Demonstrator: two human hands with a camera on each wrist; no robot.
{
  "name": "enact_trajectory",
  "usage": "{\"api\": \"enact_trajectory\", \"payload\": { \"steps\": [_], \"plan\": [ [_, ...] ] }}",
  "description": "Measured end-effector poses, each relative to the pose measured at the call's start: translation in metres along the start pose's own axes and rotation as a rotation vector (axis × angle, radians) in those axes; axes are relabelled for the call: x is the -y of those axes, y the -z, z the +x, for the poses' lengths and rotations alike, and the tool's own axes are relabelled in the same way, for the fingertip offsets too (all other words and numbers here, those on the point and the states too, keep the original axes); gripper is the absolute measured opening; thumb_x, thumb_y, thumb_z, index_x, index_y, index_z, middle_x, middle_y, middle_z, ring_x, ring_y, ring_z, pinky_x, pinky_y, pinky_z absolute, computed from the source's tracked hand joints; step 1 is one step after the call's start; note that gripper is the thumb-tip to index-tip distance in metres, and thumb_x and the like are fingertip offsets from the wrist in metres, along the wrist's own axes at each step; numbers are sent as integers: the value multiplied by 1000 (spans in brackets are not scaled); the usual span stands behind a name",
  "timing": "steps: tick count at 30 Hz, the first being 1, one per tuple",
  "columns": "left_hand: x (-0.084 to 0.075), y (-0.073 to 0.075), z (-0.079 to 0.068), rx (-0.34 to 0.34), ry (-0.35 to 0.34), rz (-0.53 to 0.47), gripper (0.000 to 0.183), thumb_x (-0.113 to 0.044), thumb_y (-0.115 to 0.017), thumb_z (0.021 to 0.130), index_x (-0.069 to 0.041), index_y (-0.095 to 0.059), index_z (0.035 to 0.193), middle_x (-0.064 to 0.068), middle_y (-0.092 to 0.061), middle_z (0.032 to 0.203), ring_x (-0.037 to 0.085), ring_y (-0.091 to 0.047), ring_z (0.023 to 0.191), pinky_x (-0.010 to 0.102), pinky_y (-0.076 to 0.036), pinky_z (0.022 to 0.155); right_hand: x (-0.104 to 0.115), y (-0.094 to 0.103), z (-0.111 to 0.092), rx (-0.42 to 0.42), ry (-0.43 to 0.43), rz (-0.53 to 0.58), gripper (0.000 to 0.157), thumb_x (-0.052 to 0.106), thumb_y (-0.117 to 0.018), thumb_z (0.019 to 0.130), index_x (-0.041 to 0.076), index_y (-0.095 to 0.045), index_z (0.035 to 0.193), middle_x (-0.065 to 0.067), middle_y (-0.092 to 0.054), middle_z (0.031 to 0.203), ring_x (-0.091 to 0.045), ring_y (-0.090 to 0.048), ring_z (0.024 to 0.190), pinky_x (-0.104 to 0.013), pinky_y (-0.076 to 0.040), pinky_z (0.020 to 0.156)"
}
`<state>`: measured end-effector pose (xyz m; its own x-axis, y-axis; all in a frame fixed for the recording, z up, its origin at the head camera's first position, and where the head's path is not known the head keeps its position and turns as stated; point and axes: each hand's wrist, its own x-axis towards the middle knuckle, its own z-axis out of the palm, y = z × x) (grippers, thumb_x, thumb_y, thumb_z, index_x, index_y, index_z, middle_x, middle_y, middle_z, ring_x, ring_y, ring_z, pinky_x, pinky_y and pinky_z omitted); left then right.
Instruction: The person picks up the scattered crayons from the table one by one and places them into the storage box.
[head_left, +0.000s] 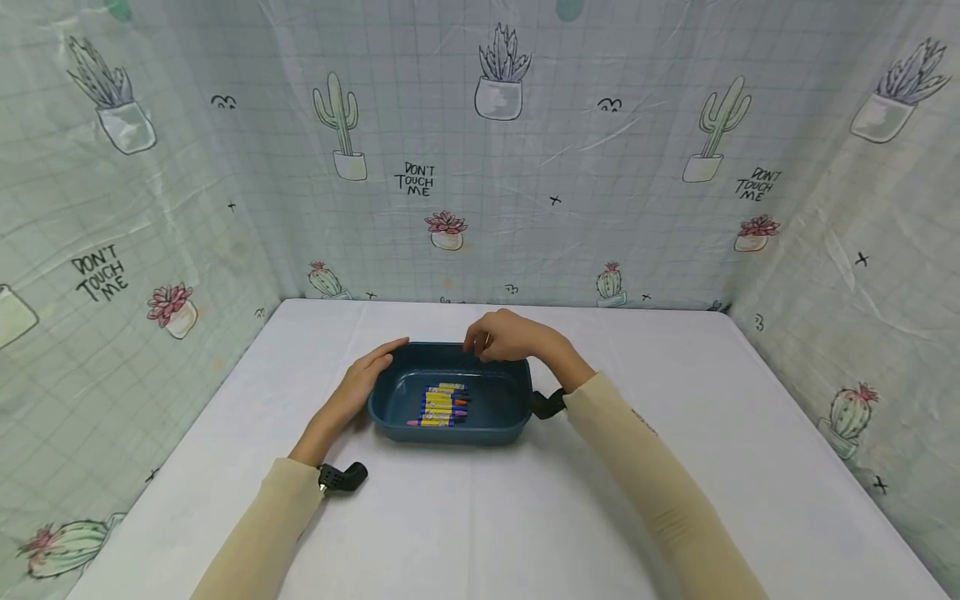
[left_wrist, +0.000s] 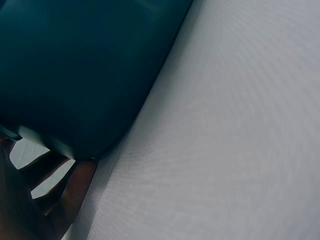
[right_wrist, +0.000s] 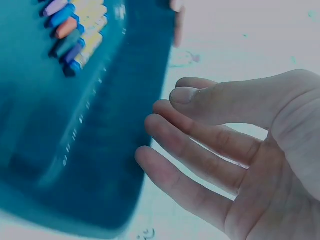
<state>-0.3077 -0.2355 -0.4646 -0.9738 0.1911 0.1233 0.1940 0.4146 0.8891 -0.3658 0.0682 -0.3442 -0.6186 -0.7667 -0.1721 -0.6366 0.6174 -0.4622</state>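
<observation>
A dark teal rectangular tray [head_left: 495, 400] sits on the white table. Inside, left of its middle, several crayons [head_left: 442, 405] with yellow and blue wrappers lie in a row, their coloured tips facing different ways. My left hand [head_left: 363, 379] rests along the tray's left end, fingers mostly straight and touching its wall, as the left wrist view also shows. Over the far rim, toward the right, is my right hand [head_left: 517, 335]. In the right wrist view its loosely bent fingers [right_wrist: 167, 172] reach the rim, the thumb lies above them, and nothing is held.
The white cloth-covered table [head_left: 465, 517] spreads around the tray. A patterned curtain [head_left: 555, 150] with cactus drawings encloses the back and both sides. Black wrist cameras stick out from the left wrist [head_left: 345, 477] and the right wrist [head_left: 549, 404].
</observation>
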Motion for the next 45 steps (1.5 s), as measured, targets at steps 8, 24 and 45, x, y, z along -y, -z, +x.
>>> {"api": "enact_trajectory", "payload": {
  "steps": [8, 24, 45],
  "plan": [
    [0, 0, -1, -3, 5, 16, 45, -31, -34, 114, -26, -47, 157, 2, -41, 166, 30, -27, 159, 58, -18, 131, -18, 11, -30, -77, -30, 57, 30, 6, -65, 98, 7, -72, 126, -13, -76, 115, -24, -73, 104, -35, -62, 85],
    [-20, 4, -3, 27, 30, 18, 47, -18, -33, 113, -10, -42, 158, 14, -37, 167, 39, -25, 159, 61, -17, 130, -61, 3, -85, -237, -150, 220, 38, 8, -64, 98, 11, -65, 135, -16, -74, 118, -28, -74, 97, -41, -63, 83],
    [-21, 2, -6, 16, 22, 6, 46, -22, -35, 113, -14, -44, 158, 11, -38, 167, 36, -25, 159, 61, -16, 130, -110, -24, -106, -218, -345, 312, 39, 5, -64, 99, 0, -60, 137, -23, -69, 119, -30, -72, 98, -38, -65, 79]
  ]
}}
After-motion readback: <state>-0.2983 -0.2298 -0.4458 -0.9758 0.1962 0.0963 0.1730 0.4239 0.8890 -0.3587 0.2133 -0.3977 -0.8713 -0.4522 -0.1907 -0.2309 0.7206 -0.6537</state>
